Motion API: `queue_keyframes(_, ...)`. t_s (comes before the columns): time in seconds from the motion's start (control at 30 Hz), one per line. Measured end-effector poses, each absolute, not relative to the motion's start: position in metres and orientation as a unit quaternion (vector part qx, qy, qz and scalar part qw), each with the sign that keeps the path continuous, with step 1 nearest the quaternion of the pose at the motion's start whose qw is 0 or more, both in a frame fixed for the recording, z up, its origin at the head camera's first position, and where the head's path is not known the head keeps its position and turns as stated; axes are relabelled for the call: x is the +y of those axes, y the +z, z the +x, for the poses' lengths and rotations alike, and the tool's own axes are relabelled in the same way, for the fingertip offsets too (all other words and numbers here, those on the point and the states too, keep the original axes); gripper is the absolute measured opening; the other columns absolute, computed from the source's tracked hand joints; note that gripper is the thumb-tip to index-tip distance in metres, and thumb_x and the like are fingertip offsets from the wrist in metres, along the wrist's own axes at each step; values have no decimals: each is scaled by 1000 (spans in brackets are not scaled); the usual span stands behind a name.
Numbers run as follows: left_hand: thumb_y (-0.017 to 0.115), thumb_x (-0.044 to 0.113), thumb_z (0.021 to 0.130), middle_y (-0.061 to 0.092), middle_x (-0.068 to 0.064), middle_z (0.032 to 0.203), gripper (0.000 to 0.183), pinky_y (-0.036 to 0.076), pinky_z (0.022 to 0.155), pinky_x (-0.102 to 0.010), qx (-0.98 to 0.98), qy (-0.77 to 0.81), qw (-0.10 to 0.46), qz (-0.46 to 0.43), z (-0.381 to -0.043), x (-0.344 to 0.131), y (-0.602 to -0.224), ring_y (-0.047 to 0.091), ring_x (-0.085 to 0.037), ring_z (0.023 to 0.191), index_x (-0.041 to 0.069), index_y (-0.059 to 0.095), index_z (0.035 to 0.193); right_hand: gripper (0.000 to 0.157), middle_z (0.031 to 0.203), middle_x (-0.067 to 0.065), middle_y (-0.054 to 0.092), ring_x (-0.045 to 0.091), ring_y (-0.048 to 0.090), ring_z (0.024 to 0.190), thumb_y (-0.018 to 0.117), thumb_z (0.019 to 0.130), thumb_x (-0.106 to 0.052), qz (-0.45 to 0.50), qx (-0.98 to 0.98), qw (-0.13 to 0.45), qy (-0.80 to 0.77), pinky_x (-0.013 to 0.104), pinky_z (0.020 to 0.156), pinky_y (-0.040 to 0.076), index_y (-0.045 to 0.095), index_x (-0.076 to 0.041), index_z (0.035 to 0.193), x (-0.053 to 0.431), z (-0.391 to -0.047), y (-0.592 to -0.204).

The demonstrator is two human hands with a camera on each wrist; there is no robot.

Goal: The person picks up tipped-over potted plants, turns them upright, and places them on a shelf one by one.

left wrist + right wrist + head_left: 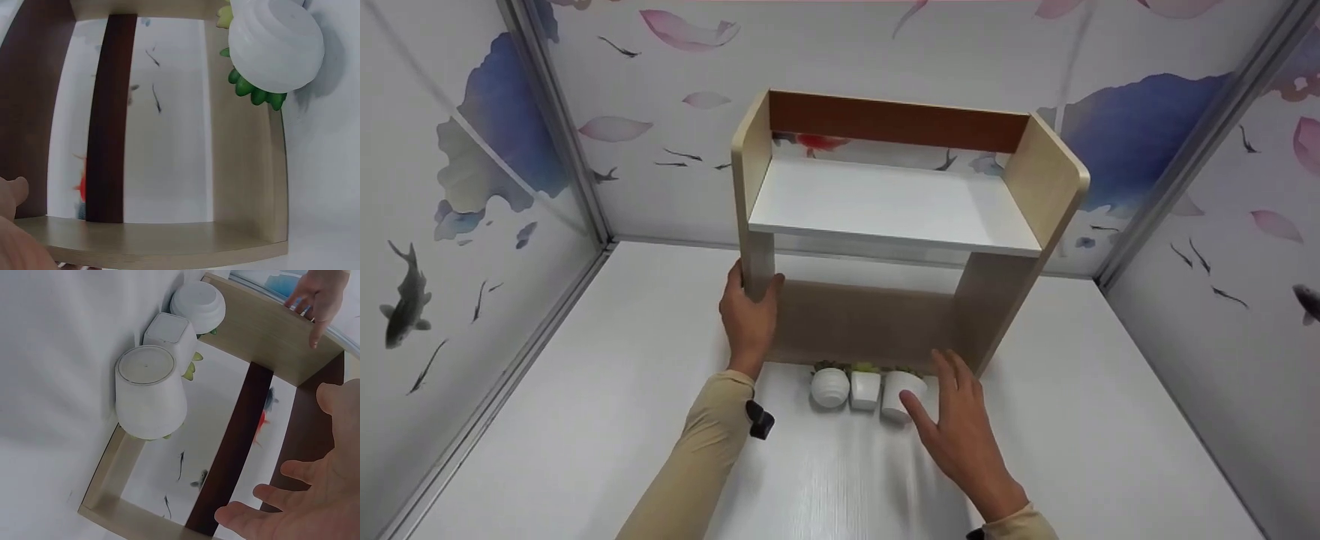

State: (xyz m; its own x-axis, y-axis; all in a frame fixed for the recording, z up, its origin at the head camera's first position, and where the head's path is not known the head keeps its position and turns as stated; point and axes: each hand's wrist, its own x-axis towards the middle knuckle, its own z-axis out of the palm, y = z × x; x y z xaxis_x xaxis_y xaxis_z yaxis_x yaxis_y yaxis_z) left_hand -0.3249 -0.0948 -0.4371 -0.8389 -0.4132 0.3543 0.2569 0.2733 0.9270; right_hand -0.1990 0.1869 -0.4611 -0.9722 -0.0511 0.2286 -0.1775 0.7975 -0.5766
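Note:
A small two-tier wooden shelf [894, 202] with pale side panels and a white middle board stands before me. My left hand [750, 319] grips its left side panel [751, 176], thumb on the inner face and fingers outside. My right hand [960, 427] is raised near the shelf's lower right, fingers spread and holding nothing. Between my hands, three white pots lie on their sides: a round pot [830, 388], a square pot [865, 391] and a larger cylindrical pot [901, 395]. Their green plants [244, 87] point toward the shelf, and their bases face me.
The white tabletop [1110, 420] spreads under the shelf and pots. Printed panels with fish and petals enclose it at the back [840, 45], left [427, 187] and right [1260, 247], joined by metal corner strips [559, 124]. A dark red-brown slat [230, 444] crosses the shelf's back.

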Motion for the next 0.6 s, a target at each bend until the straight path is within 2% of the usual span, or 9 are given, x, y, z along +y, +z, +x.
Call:
queue_keyframes(0.4,58,17,106,60,-20,143,44,47,108,-50,-742,-594,302,77,-339,-102,-450,57,-33,134,3,53,147,79,162,21,30,42,32,148,60,100,-55,67,-938,94,327,62,115,32,35,-5,157,180,-211,-469)
queue_keyframes(0.6,59,16,106,65,-21,136,41,51,103,-50,-750,-572,328,59,-341,-101,-455,62,-34,127,1,57,143,79,160,23,32,42,33,147,61,100,-53,67,-934,96,336,62,115,32,37,-2,155,179,-218,-474)
